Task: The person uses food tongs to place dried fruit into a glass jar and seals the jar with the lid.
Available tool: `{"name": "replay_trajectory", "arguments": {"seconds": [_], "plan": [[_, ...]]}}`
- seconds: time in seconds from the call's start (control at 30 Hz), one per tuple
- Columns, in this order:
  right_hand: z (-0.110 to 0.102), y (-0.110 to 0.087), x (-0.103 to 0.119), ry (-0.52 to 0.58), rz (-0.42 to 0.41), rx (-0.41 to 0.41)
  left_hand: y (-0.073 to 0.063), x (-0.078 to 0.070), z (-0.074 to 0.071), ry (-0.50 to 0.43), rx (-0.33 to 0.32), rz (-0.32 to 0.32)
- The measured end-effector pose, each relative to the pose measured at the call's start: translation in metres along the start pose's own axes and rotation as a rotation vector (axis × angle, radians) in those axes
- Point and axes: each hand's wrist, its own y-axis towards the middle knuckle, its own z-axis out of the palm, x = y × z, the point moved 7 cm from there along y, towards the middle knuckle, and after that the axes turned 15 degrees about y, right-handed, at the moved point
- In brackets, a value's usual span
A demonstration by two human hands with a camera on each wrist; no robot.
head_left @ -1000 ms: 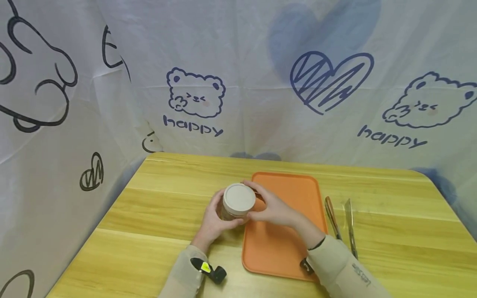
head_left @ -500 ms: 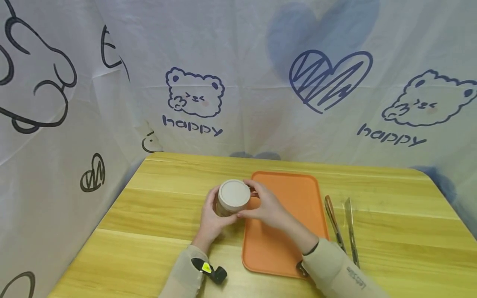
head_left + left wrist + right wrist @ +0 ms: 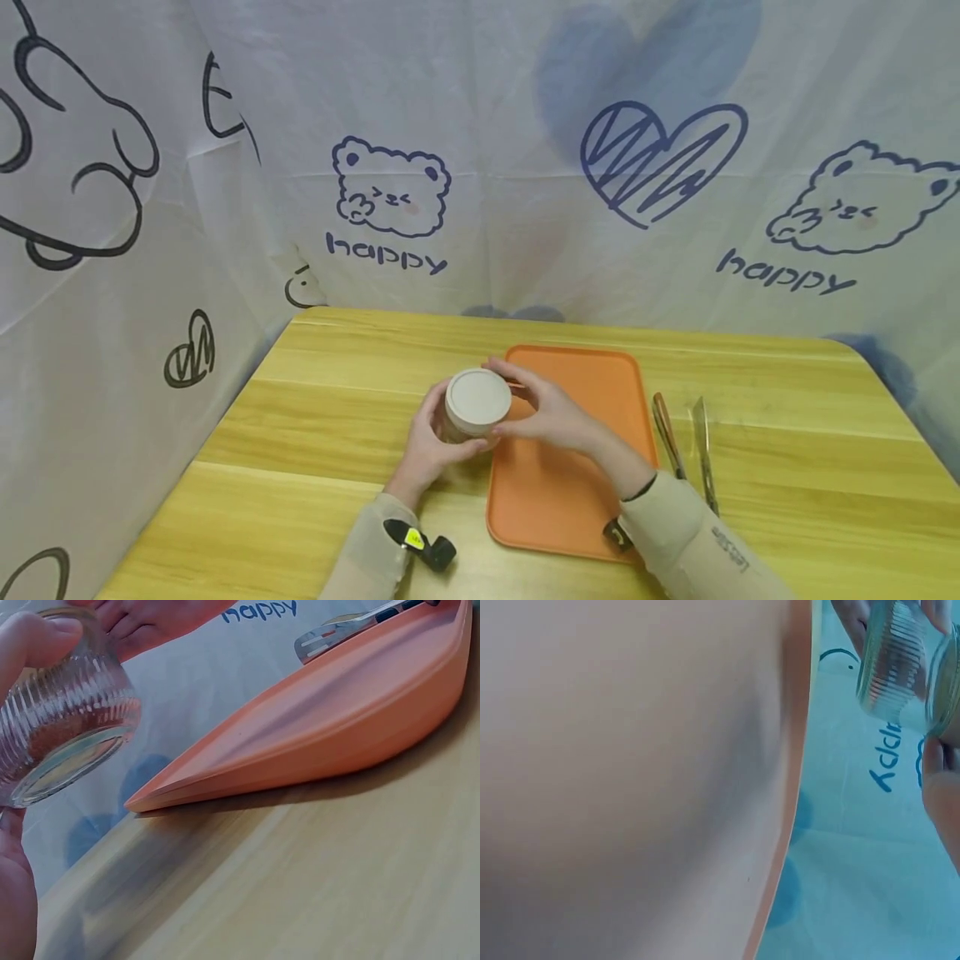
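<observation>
A ribbed clear glass jar [image 3: 71, 720] with an off-white round lid [image 3: 478, 400] is held up above the table by both hands. My left hand [image 3: 429, 450] grips the glass body from the left, thumb in front. From the right, my right hand [image 3: 551, 417] holds the lid's edge between thumb and fingers. In the right wrist view the glass jar [image 3: 892, 664] tilts at the upper right, with fingertips on the lid rim. The lid appears seated on the jar's mouth. The left wrist view shows the jar's base off the table; its contents cannot be told.
An orange rectangular tray [image 3: 555, 508] lies under and beside my right forearm. To its right are two long metal utensils, one with a brown end [image 3: 662, 412], the other with a flat shiny end [image 3: 701, 421]. A printed cloth [image 3: 510, 250] hangs behind the wooden table [image 3: 300, 450].
The jar and both hands shifted slightly left and away, then came back right and nearer. My right forearm swung along with them. The tray and utensils stay put.
</observation>
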Motion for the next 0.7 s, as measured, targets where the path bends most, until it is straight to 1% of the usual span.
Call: {"name": "replay_trajectory", "arguments": {"seconds": [0.17,0.27,0.37,0.47,0.6,0.67,0.7], "plan": [[-0.001,0.000,0.001,-0.142,-0.015,-0.111,0.000,-0.003,0.000,-0.003,-0.026,-0.002],[-0.001,0.000,0.001,-0.208,-0.004,-0.137,0.000,-0.010,0.001,0.005,-0.016,0.000],[-0.002,0.000,-0.001,-0.215,0.018,-0.109,-0.001,-0.020,0.002,0.021,-0.003,0.006],[-0.003,-0.001,-0.002,-0.182,0.025,-0.044,-0.001,-0.029,0.001,0.034,0.000,0.017],[-0.002,-0.002,0.000,-0.096,0.007,0.070,-0.001,-0.031,0.001,0.038,0.004,-0.009],[-0.001,-0.002,0.000,-0.079,0.005,0.099,-0.001,-0.031,0.001,0.043,0.004,-0.023],[-0.001,-0.002,0.000,-0.088,0.009,0.097,-0.001,-0.031,0.002,0.043,0.005,-0.029]]}}
